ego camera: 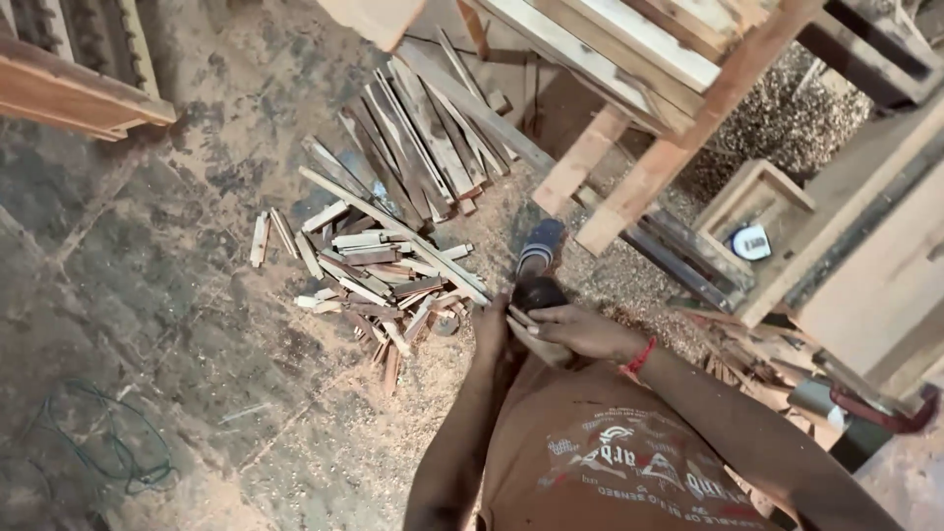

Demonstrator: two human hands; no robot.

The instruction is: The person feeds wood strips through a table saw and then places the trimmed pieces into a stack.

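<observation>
I look straight down my orange shirt at the floor. My left hand (489,324) and my right hand (580,329) meet in front of my belly around a small dark round object (536,293). The right hand, with a red band (641,356) at the wrist, lies over it from the right with fingers bent. The left hand closes on it from the left. What the object is I cannot make out. My foot in a striped slipper (539,246) shows just beyond the hands.
A heap of short wood offcuts (379,270) lies on the sawdust-covered floor ahead left, with longer slats (423,138) behind. A wooden frame's legs (649,167) stand ahead right. A tape measure (752,242) rests in a wooden box. Green cord (108,447) curls at lower left.
</observation>
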